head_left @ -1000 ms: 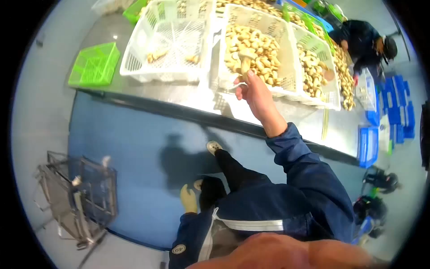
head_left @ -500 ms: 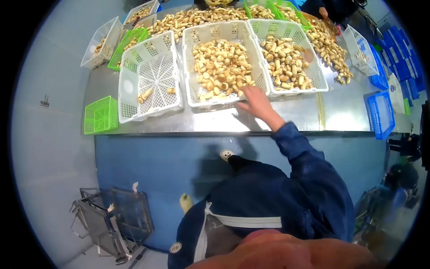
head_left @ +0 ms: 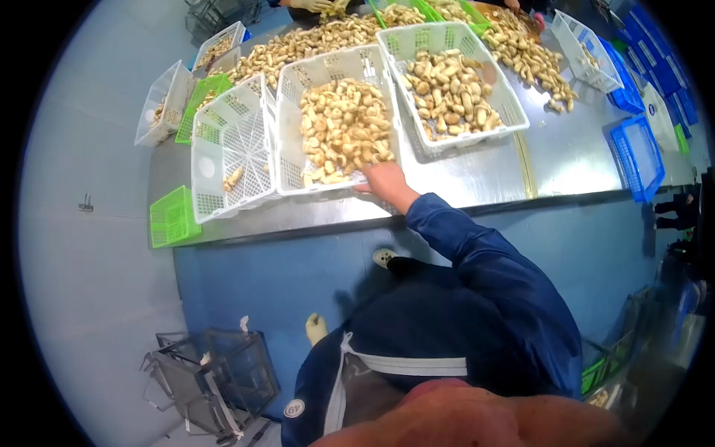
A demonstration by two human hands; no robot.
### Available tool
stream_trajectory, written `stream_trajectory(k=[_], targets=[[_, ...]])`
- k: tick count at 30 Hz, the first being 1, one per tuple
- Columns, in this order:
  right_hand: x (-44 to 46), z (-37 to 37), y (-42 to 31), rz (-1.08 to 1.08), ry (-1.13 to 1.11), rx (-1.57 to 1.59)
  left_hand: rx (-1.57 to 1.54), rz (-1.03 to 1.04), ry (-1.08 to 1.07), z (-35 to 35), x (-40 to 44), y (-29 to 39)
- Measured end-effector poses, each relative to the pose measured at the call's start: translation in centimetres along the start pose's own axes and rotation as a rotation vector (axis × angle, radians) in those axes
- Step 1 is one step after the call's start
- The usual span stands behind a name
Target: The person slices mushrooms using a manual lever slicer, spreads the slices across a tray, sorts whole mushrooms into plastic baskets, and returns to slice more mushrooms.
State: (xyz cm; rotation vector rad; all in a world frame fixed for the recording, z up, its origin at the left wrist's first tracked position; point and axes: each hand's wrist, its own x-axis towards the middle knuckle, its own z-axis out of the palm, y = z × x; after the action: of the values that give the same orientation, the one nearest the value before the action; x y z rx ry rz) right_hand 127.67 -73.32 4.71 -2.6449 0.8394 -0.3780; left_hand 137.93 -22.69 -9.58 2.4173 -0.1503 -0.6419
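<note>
My bare right hand (head_left: 387, 183) is closed over the near right edge of the middle white basket (head_left: 320, 58), which holds a heap of pale brown mushrooms (head_left: 346, 127). Its thumb is on the outside and its fingertips are partly hidden at the rim. To the left, touching that basket, a white basket (head_left: 205, 179) holds only a few mushrooms. On the right, a third white basket (head_left: 514, 97) of mushrooms stands slightly apart. Low beside my body shows a small cream-yellow shape (head_left: 316, 328); whether it is my gloved left hand or a shoe, I cannot tell.
Loose mushrooms (head_left: 529, 56) cover the back of the metal table (head_left: 477, 171). A small green basket (head_left: 173, 216) stands at the front left and a blue crate (head_left: 638, 158) at the right end. Across the table are a co-worker's gloved hands (head_left: 311, 6). Folded frames (head_left: 212, 380) stand on the floor.
The middle basket has shifted left with my right hand on its edge, parting from the right basket and meeting the left one. My view has also turned.
</note>
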Motion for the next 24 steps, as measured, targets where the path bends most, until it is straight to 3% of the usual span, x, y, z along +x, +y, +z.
stream_trajectory(k=[2,5,6,7,8,9,12,13,15,16,20,22,24], targets=[[-0.1,-0.9,-0.1,0.031,-0.064,0.028,-0.058,-0.006,-0.041,-0.3,-1.4,0.8],[-1.7,-4.6,1.8,-0.189,0.138,0.174,-0.058,0.028,-0.132,0.9,1.2,-2.4],[-1.9,-7.7,2.7,-0.075,0.011,0.075,-0.084,-0.045,-0.052,1.1,-0.9,-0.1],[-2.2,-7.4,6.7,-0.134,0.331,0.081,-0.145,-0.054,-0.072,0.9,-2.2,1.2],[-1.8,-12.2,7.6,0.248,0.040,0.039,-0.144,-0.045,-0.040,1.1,-3.5,1.8],[-2.5,-12.3,13.2,0.177,0.236,0.008,-0.142,-0.029,-0.005,1.4,-4.4,2.1],[-3.8,-13.2,22.8,0.423,-0.381,-0.286,-0.128,0.052,0.029,3.1,-5.6,-3.3],[-4.7,-13.5,23.3,0.284,-0.376,-0.401,-0.103,0.023,0.049,2.8,-6.7,-5.9],[-5.3,-11.9,23.6,0.242,-0.089,-0.421,-0.025,-0.112,0.097,-0.1,-9.5,-7.4],[-5.5,-11.2,23.5,0.241,-0.058,-0.423,0.008,-0.182,0.129,-1.7,-10.7,-7.6],[-5.3,-10.2,21.3,0.195,-0.010,-0.352,0.136,-0.270,0.346,-5.4,-12.6,-2.2],[-5.5,-9.4,19.7,0.172,0.001,-0.296,0.143,-0.133,0.427,-4.2,-10.9,2.7],[-5.1,-11.7,18.3,0.181,-0.079,-0.155,0.107,0.090,0.436,-1.0,-8.9,12.6]])
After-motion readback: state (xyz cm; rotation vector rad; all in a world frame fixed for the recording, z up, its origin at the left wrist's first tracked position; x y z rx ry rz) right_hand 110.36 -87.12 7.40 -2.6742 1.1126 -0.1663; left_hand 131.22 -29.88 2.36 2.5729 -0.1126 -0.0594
